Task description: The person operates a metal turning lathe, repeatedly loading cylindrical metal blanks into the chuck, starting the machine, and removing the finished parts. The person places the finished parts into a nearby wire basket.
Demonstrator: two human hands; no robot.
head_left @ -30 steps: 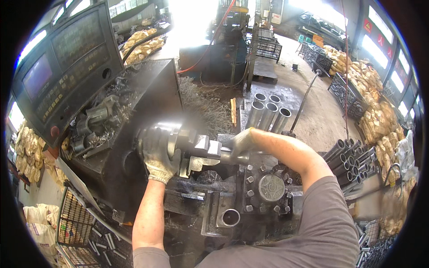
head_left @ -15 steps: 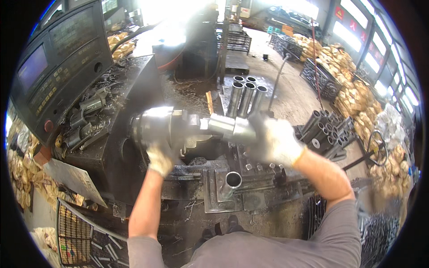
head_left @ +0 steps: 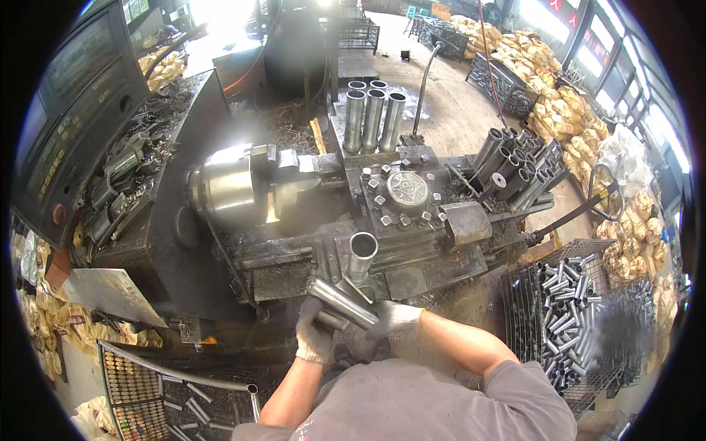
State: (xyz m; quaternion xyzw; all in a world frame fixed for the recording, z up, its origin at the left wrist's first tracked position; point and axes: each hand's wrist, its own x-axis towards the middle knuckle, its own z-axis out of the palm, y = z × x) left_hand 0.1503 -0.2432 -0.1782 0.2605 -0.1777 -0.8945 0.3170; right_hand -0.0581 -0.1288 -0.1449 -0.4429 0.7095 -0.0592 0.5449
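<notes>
In front of my body, a shiny metal tube (head_left: 343, 303) lies slanted between both gloved hands. My left hand (head_left: 313, 332), in a dirty white glove, is closed round its left end. At its right end my right hand (head_left: 397, 318) is closed, also gloved; its fingertips are partly hidden. Other cylindrical metal pieces show just beneath and behind this tube, and I cannot tell how they are held. Just beyond the hands, a wider tube (head_left: 362, 259) stands upright on the lathe. The lathe chuck (head_left: 234, 184) is farther off to the left.
A tool post (head_left: 407, 189) ringed with bolts sits on the carriage. Several upright tubes (head_left: 373, 117) stand behind it, with stacked tubes (head_left: 515, 169) to the right. A wire basket (head_left: 518, 312) of short tubes is at lower right. The control panel (head_left: 77, 110) rises at left.
Both hands have come back from the chuck toward my body. The tube that was held in front of the chuck is no longer there. The view has shifted too.
</notes>
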